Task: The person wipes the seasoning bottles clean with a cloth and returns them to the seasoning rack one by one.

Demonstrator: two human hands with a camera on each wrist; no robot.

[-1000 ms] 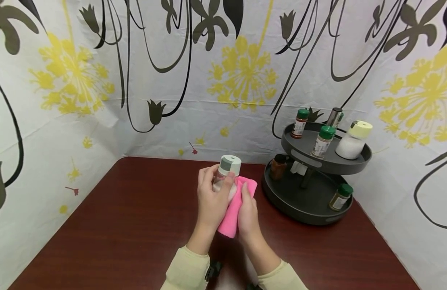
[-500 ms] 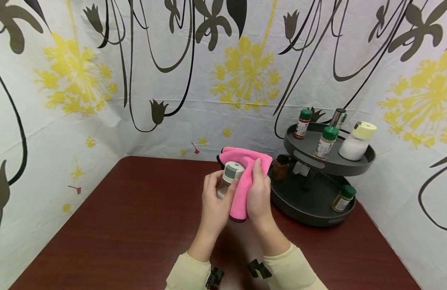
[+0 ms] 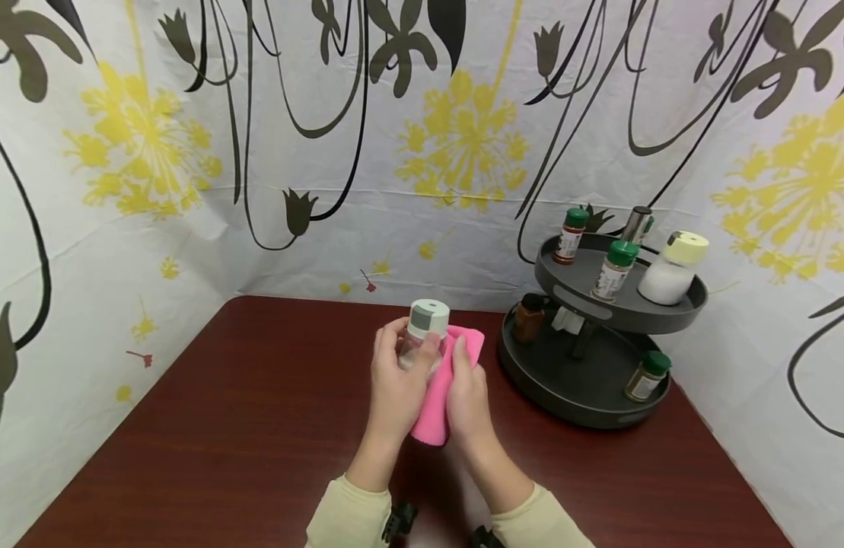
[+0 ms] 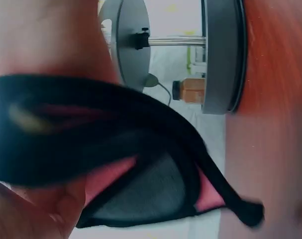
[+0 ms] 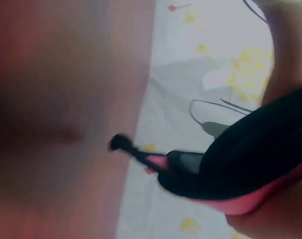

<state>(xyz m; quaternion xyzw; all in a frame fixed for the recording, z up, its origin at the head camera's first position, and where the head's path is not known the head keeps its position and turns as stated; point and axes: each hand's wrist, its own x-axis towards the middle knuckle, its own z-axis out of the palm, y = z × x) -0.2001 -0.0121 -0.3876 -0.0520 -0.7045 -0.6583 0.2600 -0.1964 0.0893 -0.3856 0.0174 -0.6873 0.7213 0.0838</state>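
Observation:
In the head view the left hand [image 3: 396, 388] grips a clear jar [image 3: 409, 352] with a pale lid [image 3: 429, 317], tilted a little above the table. Against the jar's right side lies a pink cloth [image 3: 432, 412], pinched by the right hand [image 3: 469, 396], its thumb along the cloth. Up close in the left wrist view, the cloth's dark underside and black edging [image 4: 146, 189] hide the jar. The right wrist view shows the same dark-edged cloth [image 5: 250, 154], blurred, beside part of the hand.
A two-tier dark round rack [image 3: 579, 388] stands on the red-brown table [image 3: 257, 426] at the right. Its upper tier carries several bottles, including a white jar with a yellow lid [image 3: 667, 278]; below are a brown bottle [image 3: 528, 318] and a green-capped one [image 3: 648, 376]. Patterned sheeting hangs behind.
The cloth, raised and spread behind the jar half a second ago, is now lower and folded at its right side. The right hand has moved down and left; the left hand still grips the jar.

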